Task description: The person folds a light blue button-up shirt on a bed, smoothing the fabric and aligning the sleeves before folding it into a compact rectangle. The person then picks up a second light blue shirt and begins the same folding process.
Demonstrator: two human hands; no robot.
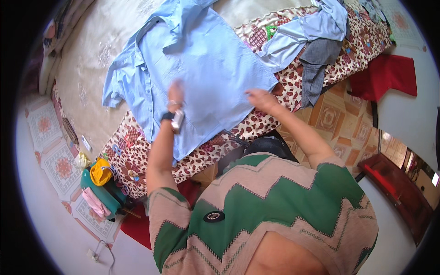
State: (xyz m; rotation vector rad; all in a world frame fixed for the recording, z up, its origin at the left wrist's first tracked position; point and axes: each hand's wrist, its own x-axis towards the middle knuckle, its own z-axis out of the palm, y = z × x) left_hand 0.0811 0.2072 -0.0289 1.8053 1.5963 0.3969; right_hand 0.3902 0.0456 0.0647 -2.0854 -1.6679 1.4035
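Note:
A light blue button-up shirt (201, 59) with short sleeves lies spread on the bed, its collar towards the far side and its buttoned edge on the left. Over the middle of the shirt is my left hand (175, 94), its fingers smeared by motion. A dark-strapped watch (176, 121) sits on that wrist. My right hand (263, 100) is above the shirt's right-hand edge, with its fingers curled together. Whether cloth is caught between them is hidden.
A leopard-print cover (286, 110) borders the bed's pale sheet (87, 87). More light blue clothing (321, 25) and a grey garment (316, 64) lie at the far right. On the left stands a green container (110, 197) with yellow and pink cloths. Patterned tiles (339, 114) cover the floor.

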